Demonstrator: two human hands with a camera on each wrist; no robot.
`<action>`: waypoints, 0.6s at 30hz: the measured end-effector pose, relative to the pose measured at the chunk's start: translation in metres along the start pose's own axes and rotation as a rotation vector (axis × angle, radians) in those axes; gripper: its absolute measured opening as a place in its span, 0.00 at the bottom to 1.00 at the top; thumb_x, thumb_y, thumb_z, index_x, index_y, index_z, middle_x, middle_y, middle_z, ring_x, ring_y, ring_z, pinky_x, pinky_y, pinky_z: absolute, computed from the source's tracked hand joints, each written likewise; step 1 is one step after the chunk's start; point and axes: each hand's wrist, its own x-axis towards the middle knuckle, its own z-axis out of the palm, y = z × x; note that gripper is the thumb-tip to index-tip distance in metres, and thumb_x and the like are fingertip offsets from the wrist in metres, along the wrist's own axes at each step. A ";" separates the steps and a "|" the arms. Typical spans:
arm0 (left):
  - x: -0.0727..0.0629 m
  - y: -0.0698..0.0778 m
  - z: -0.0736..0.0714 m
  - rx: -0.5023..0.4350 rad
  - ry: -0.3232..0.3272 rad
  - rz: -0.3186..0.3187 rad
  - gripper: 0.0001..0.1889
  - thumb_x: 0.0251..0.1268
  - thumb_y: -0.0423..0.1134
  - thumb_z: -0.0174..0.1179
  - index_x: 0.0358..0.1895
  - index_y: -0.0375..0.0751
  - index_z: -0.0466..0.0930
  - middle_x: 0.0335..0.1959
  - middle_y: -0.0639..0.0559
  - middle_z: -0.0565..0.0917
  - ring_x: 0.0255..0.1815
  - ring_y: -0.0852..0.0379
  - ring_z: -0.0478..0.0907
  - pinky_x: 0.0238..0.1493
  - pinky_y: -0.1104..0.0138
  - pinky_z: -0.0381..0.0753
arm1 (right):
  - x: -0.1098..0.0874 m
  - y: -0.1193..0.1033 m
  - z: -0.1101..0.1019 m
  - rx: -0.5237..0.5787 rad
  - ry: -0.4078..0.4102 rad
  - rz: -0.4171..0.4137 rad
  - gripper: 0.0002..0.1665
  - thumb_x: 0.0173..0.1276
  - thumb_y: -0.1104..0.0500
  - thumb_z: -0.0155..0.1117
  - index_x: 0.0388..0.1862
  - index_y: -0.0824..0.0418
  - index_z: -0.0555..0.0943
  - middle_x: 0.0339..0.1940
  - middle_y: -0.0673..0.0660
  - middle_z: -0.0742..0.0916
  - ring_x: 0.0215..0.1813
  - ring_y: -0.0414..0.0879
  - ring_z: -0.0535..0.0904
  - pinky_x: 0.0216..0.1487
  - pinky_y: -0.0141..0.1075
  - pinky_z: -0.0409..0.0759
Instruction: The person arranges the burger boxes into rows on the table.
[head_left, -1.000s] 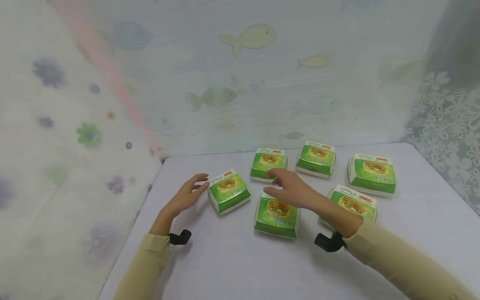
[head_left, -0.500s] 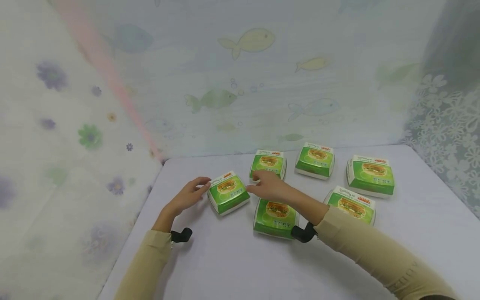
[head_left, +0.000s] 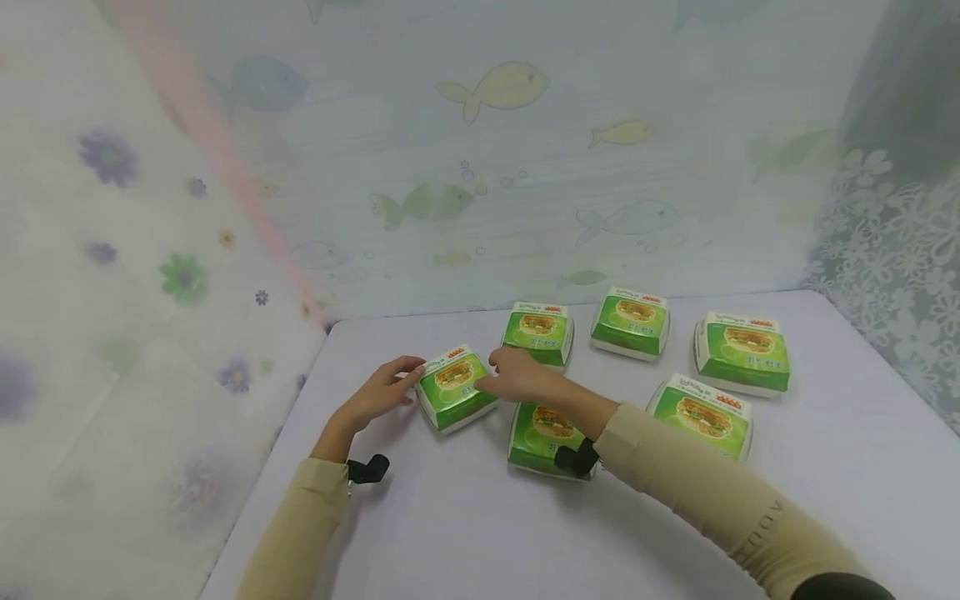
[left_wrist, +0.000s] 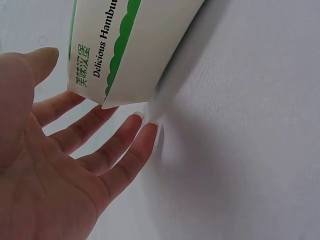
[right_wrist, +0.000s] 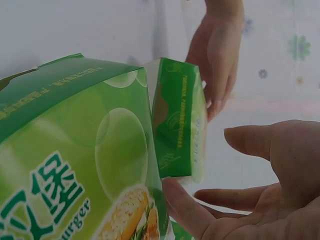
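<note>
The leftmost green-and-white hamburger box point(head_left: 452, 392) sits at a slant on the white table, a hand on each side of it. My left hand point(head_left: 377, 393) is at its left side. In the left wrist view, the fingers reach the lower edge of this box point(left_wrist: 135, 55), while the thumb stands apart from it. My right hand point(head_left: 519, 379) is at the box's right side, fingers loosely extended; the right wrist view shows thumb and fingers spread. Below the right forearm lies another hamburger box point(head_left: 536, 446), partly covered by the wrist camera.
Behind my right hand stands a hamburger box point(head_left: 538, 329). Further right are a box at the back point(head_left: 632, 321), one at the far right point(head_left: 742, 354) and one nearer point(head_left: 701, 417). A fish-patterned curtain point(head_left: 517, 183) borders the table's back edge.
My right hand has moved left, from above the front middle box to the right side of the leftmost box. My left hand has shifted slightly closer to that box. The boxes stay put.
</note>
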 end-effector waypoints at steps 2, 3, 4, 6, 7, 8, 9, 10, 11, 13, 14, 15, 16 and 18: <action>0.001 -0.001 0.001 0.006 0.001 -0.005 0.29 0.81 0.56 0.51 0.73 0.42 0.69 0.71 0.40 0.72 0.68 0.39 0.74 0.53 0.58 0.85 | 0.002 -0.001 0.002 -0.006 -0.010 0.011 0.35 0.76 0.48 0.61 0.70 0.72 0.71 0.68 0.67 0.78 0.69 0.59 0.75 0.66 0.49 0.76; 0.001 -0.002 0.001 0.009 0.001 -0.008 0.29 0.81 0.56 0.51 0.73 0.42 0.69 0.71 0.40 0.72 0.68 0.39 0.74 0.53 0.58 0.85 | 0.003 -0.001 0.003 -0.008 -0.014 0.016 0.35 0.76 0.48 0.61 0.70 0.72 0.71 0.68 0.67 0.78 0.69 0.59 0.75 0.66 0.49 0.76; 0.002 -0.002 0.002 0.010 0.001 -0.011 0.29 0.81 0.56 0.50 0.73 0.41 0.69 0.71 0.40 0.72 0.68 0.39 0.74 0.53 0.58 0.85 | 0.004 -0.001 0.003 -0.013 -0.017 0.022 0.36 0.76 0.48 0.60 0.71 0.72 0.70 0.69 0.67 0.78 0.69 0.59 0.74 0.66 0.49 0.76; 0.002 -0.004 0.002 0.013 -0.002 -0.012 0.29 0.81 0.56 0.50 0.73 0.40 0.68 0.71 0.39 0.72 0.68 0.39 0.74 0.52 0.58 0.85 | 0.006 0.000 0.005 -0.019 -0.019 0.033 0.36 0.77 0.48 0.60 0.71 0.72 0.70 0.69 0.67 0.77 0.70 0.59 0.74 0.66 0.49 0.76; 0.002 -0.004 0.002 0.011 -0.001 -0.013 0.29 0.81 0.56 0.50 0.73 0.40 0.68 0.71 0.38 0.72 0.67 0.39 0.74 0.52 0.58 0.85 | 0.007 0.000 0.006 -0.020 -0.020 0.039 0.36 0.77 0.48 0.60 0.72 0.72 0.69 0.70 0.67 0.77 0.70 0.59 0.74 0.66 0.49 0.76; 0.003 -0.004 0.002 0.010 -0.002 -0.012 0.29 0.82 0.55 0.50 0.73 0.39 0.68 0.70 0.38 0.72 0.67 0.40 0.75 0.52 0.58 0.85 | 0.008 0.000 0.006 -0.024 -0.020 0.043 0.36 0.77 0.48 0.60 0.72 0.72 0.69 0.70 0.67 0.77 0.70 0.59 0.74 0.66 0.49 0.76; 0.003 -0.005 0.002 0.007 -0.003 -0.009 0.29 0.82 0.55 0.50 0.73 0.39 0.68 0.70 0.37 0.72 0.67 0.40 0.75 0.52 0.58 0.85 | 0.009 0.000 0.007 -0.027 -0.019 0.049 0.36 0.77 0.48 0.60 0.72 0.72 0.69 0.70 0.67 0.77 0.69 0.58 0.75 0.66 0.49 0.76; 0.003 -0.005 0.002 0.005 -0.006 -0.003 0.29 0.82 0.55 0.49 0.74 0.38 0.67 0.70 0.37 0.72 0.66 0.39 0.75 0.52 0.58 0.85 | 0.010 0.000 0.007 -0.032 -0.019 0.050 0.36 0.77 0.48 0.60 0.71 0.72 0.70 0.69 0.67 0.77 0.69 0.58 0.75 0.66 0.48 0.76; 0.003 -0.006 0.002 0.002 -0.007 -0.001 0.29 0.82 0.55 0.49 0.74 0.38 0.67 0.69 0.37 0.72 0.66 0.39 0.75 0.52 0.58 0.85 | 0.010 -0.001 0.008 -0.037 -0.019 0.052 0.36 0.76 0.48 0.60 0.71 0.72 0.70 0.69 0.67 0.78 0.68 0.58 0.75 0.66 0.48 0.77; 0.004 -0.006 0.002 -0.012 -0.012 0.003 0.29 0.82 0.54 0.49 0.73 0.38 0.68 0.69 0.37 0.72 0.66 0.40 0.75 0.52 0.59 0.85 | 0.011 -0.001 0.008 -0.050 -0.020 0.054 0.35 0.76 0.49 0.61 0.70 0.73 0.71 0.67 0.67 0.78 0.66 0.58 0.76 0.64 0.47 0.77; 0.004 -0.006 0.002 -0.019 -0.015 0.004 0.29 0.82 0.54 0.49 0.73 0.37 0.68 0.69 0.36 0.72 0.66 0.39 0.75 0.52 0.59 0.86 | 0.012 -0.001 0.008 -0.055 -0.022 0.055 0.34 0.76 0.49 0.60 0.69 0.73 0.71 0.67 0.67 0.79 0.65 0.57 0.77 0.64 0.47 0.77; 0.004 -0.006 0.002 -0.026 -0.020 0.006 0.29 0.82 0.54 0.49 0.73 0.37 0.67 0.69 0.36 0.72 0.67 0.39 0.75 0.52 0.59 0.86 | 0.012 -0.002 0.008 -0.060 -0.024 0.056 0.33 0.76 0.50 0.60 0.69 0.73 0.71 0.66 0.67 0.79 0.64 0.57 0.77 0.63 0.47 0.78; 0.004 -0.006 0.002 -0.031 -0.025 0.009 0.29 0.82 0.54 0.49 0.73 0.36 0.67 0.69 0.36 0.72 0.67 0.39 0.74 0.52 0.59 0.86 | 0.013 -0.002 0.008 -0.067 -0.028 0.056 0.32 0.76 0.50 0.60 0.68 0.73 0.72 0.65 0.66 0.79 0.63 0.56 0.78 0.62 0.46 0.78; 0.004 -0.006 0.002 -0.038 -0.033 0.011 0.29 0.82 0.54 0.50 0.73 0.35 0.67 0.69 0.36 0.72 0.68 0.39 0.73 0.53 0.59 0.85 | 0.014 -0.002 0.008 -0.077 -0.034 0.059 0.31 0.77 0.51 0.60 0.68 0.72 0.72 0.64 0.66 0.80 0.61 0.55 0.78 0.62 0.46 0.78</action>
